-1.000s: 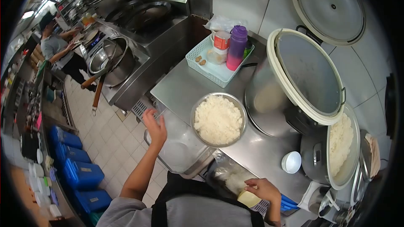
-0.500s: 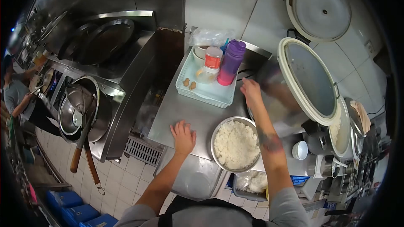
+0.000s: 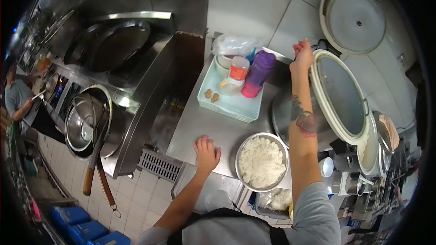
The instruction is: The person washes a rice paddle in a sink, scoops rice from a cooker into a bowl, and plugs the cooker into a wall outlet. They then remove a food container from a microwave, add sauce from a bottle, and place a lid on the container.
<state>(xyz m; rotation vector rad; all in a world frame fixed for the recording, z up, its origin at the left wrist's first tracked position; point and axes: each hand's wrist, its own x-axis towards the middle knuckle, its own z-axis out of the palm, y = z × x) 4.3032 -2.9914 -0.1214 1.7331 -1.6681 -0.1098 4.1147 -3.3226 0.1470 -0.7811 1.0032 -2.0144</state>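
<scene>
My left hand [image 3: 207, 155] rests on the steel counter [image 3: 186, 131], fingers apart and holding nothing. My right hand [image 3: 302, 58] is raised beside the upper rim of the tilted lid [image 3: 343, 95] of a large steel pot [image 3: 282, 115]. Its fingers are curled; what they hold, if anything, is hidden. Between my forearms stands a metal bowl heaped with white rice [image 3: 262, 162]. Behind it, a pale basket [image 3: 229, 111] holds a purple and pink bottle [image 3: 258, 73], a red-labelled container [image 3: 239, 69] and small brown pieces [image 3: 211, 95].
A stove with dark woks [image 3: 118, 45] is at the left, with steel bowls and wooden-handled ladles [image 3: 96, 154] nearer. A person [image 3: 20, 95] stands at the far left. A round lid [image 3: 355, 18] is against the tiled wall. A white bowl [image 3: 326, 167] sits right of my forearm.
My right hand has moved up and right, from beside the basket to the lid's upper rim, and its fingers are more curled. My left hand stays on the counter. The view has shifted slightly.
</scene>
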